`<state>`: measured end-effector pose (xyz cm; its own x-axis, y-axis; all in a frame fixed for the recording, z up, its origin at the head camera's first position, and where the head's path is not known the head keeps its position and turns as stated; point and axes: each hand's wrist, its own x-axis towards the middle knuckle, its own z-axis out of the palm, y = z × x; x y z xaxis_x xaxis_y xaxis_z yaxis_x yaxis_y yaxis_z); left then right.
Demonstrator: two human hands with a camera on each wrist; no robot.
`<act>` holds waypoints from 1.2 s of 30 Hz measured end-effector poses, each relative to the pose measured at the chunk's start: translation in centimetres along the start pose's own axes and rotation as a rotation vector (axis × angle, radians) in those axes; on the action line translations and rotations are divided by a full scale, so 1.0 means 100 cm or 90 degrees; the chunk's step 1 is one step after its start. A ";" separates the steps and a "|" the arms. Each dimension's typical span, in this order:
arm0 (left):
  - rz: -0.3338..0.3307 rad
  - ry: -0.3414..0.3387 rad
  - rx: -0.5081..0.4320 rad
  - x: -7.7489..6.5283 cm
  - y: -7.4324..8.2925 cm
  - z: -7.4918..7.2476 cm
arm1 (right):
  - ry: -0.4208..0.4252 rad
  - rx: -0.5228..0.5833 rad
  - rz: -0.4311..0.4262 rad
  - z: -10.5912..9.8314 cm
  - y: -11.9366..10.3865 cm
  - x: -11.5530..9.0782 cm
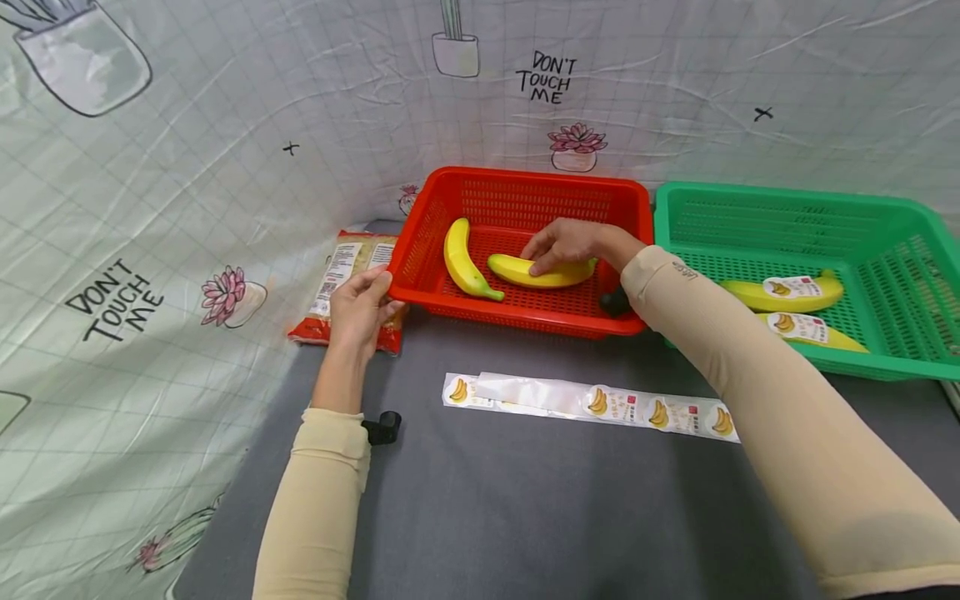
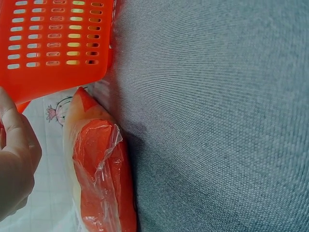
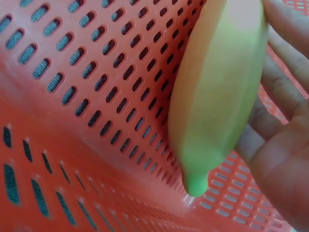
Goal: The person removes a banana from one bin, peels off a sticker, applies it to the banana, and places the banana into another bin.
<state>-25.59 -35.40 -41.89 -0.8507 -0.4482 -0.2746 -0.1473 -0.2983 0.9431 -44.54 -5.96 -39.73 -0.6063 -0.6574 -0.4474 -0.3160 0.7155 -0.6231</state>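
In the head view my right hand (image 1: 564, 244) reaches into the red basket (image 1: 525, 321) and grips a yellow banana (image 1: 517, 269) across its middle. The right wrist view shows this banana (image 3: 212, 106) close up, its greenish end pointing down over the perforated floor, with the fingers along one side. A second banana (image 1: 460, 258) lies to its left in the same basket. My left hand (image 1: 358, 312) pinches the basket's left front corner, thumb on the rim and fingers beneath. In the left wrist view that hand (image 2: 17, 154) shows only partly beside the basket corner.
A green basket (image 1: 795, 198) on the right holds two bananas (image 1: 821, 292) bearing labels. Strips of banana stickers (image 1: 600, 402) lie on the grey table (image 1: 480, 500) in front. A red-ended plastic bag (image 1: 318, 312) sits left of the red basket, under my left hand. A printed curtain hangs behind.
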 end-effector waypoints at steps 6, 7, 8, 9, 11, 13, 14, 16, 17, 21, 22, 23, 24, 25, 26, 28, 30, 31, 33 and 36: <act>-0.013 -0.004 0.012 -0.004 0.000 0.008 | 0.042 0.022 -0.020 -0.009 -0.003 -0.020; -0.015 -0.005 0.013 -0.004 0.000 0.010 | 0.050 0.026 -0.025 -0.012 -0.004 -0.024; -0.018 -0.006 0.012 -0.005 0.000 0.011 | 0.057 0.029 -0.030 -0.014 -0.005 -0.029; -0.020 -0.007 0.013 -0.005 0.000 0.012 | 0.063 0.032 -0.034 -0.016 -0.007 -0.035; -0.025 -0.006 0.012 -0.006 0.000 0.014 | 0.074 0.038 -0.039 -0.022 -0.009 -0.047; -0.027 -0.006 0.005 -0.006 0.000 0.015 | 0.085 0.050 -0.048 -0.027 -0.013 -0.060; -0.027 -0.006 0.004 -0.006 0.000 0.016 | 0.092 0.052 -0.053 -0.029 -0.016 -0.067; -0.028 -0.006 0.000 -0.006 0.000 0.016 | 0.107 0.050 -0.070 -0.034 -0.021 -0.082; -0.027 -0.005 -0.003 -0.006 0.001 0.016 | 0.115 0.048 -0.082 -0.036 -0.023 -0.091; -0.027 0.005 -0.014 -0.007 0.003 0.014 | 0.137 0.035 -0.129 -0.037 -0.032 -0.127; -0.028 0.010 -0.016 -0.008 0.003 0.013 | 0.136 0.034 -0.142 -0.035 -0.033 -0.137; -0.028 0.013 -0.018 -0.008 0.003 0.013 | 0.135 0.031 -0.157 -0.032 -0.032 -0.147; -0.030 0.017 -0.020 -0.009 0.003 0.013 | 0.133 0.027 -0.170 -0.028 -0.031 -0.157; -0.032 0.019 -0.020 -0.010 0.004 0.013 | 0.130 0.023 -0.182 -0.024 -0.028 -0.167; -0.032 0.019 -0.022 -0.010 0.004 0.013 | 0.127 0.018 -0.189 -0.019 -0.025 -0.178; -0.035 0.019 -0.026 -0.011 0.004 0.013 | 0.120 0.020 -0.194 -0.008 -0.017 -0.199; -0.035 0.017 -0.034 -0.012 0.004 0.012 | 0.114 0.021 -0.197 0.005 -0.009 -0.216; -0.034 0.017 -0.041 -0.012 0.004 0.012 | 0.108 0.023 -0.198 0.013 -0.005 -0.224; -0.034 0.022 -0.057 -0.013 0.003 0.009 | 0.094 0.028 -0.208 0.029 0.002 -0.237; -0.036 0.024 -0.087 -0.013 0.002 0.013 | 0.072 0.041 -0.212 0.054 0.017 -0.256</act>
<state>-25.17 -33.84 -41.11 -0.8230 -0.4580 -0.3360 -0.1227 -0.4342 0.8924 -25.68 10.83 -32.81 -0.5562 -0.8189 -0.1416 -0.4650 0.4478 -0.7637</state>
